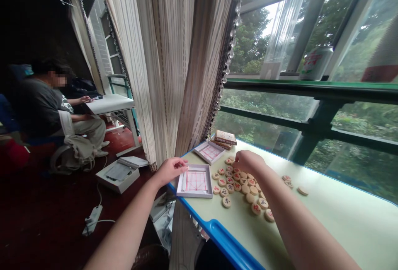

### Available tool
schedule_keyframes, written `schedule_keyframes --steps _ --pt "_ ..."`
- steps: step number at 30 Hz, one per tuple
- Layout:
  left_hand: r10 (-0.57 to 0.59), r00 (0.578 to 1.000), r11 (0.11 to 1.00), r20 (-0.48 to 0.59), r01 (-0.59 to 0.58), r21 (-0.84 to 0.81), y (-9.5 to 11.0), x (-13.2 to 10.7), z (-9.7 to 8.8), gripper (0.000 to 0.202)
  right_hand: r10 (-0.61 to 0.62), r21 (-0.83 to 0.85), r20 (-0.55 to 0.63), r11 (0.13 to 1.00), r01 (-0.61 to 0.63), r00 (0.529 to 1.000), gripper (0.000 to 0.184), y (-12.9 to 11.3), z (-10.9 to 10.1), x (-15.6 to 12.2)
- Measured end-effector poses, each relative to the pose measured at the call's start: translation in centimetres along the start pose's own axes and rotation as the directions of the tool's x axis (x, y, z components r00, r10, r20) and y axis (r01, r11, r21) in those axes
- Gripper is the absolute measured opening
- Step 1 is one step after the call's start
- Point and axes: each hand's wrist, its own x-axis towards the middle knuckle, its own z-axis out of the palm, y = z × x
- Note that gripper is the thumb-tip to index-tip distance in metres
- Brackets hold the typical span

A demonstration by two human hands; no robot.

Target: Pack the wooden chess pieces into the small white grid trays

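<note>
My left hand rests on the near left corner of a shallow white box tray printed with a red grid; its fingers curl over the rim. My right hand hovers with fingers bent over the far end of a cluster of several round wooden chess pieces with red and black characters. I cannot see whether those fingers pinch a piece. A second white grid tray lies further back, and a small brown patterned box sits behind it.
The pale table has a blue edge and stands against a green-framed window. A beaded curtain hangs at the left. A few stray pieces lie to the right. Another person sits at a small white desk far left.
</note>
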Motion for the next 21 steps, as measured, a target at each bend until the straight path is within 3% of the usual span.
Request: schedule_keyframes --steps 4,8,11,14,17,21 --pt "-0.045 0.999 0.975 0.007 0.045 -0.217 -0.2 -0.1 -0.1 0.032 -0.026 -0.011 -0.048 1.000 0.026 0.998 0.029 -1.0 -0.1 -0.3" --pt "-0.131 0.991 0.961 -0.025 0.121 -0.250 -0.6 0.1 -0.1 0.037 -0.096 0.036 -0.157 0.994 0.102 0.983 0.027 -3.1 -0.8 -1.2" --pt "-0.152 0.987 0.960 -0.048 0.136 -0.245 -0.5 0.4 0.0 0.035 -0.204 0.088 -0.244 0.969 0.231 0.948 0.024 -5.7 -0.8 -2.4" --pt "-0.141 0.990 0.956 -0.016 0.132 -0.261 -0.2 0.5 -0.1 0.035 -0.385 0.113 -0.232 0.902 0.418 0.893 0.022 -8.4 0.5 -3.6" --pt "-0.121 0.992 0.948 0.031 0.125 -0.291 0.0 0.4 -0.1 0.034 -0.490 0.044 -0.186 0.862 0.506 0.851 0.022 -10.3 2.4 -4.2" --pt "-0.109 0.993 0.945 0.032 0.114 -0.305 0.1 0.3 0.0 0.033 -0.554 -0.052 -0.248 0.827 0.560 0.795 0.027 -11.1 3.2 -4.4"
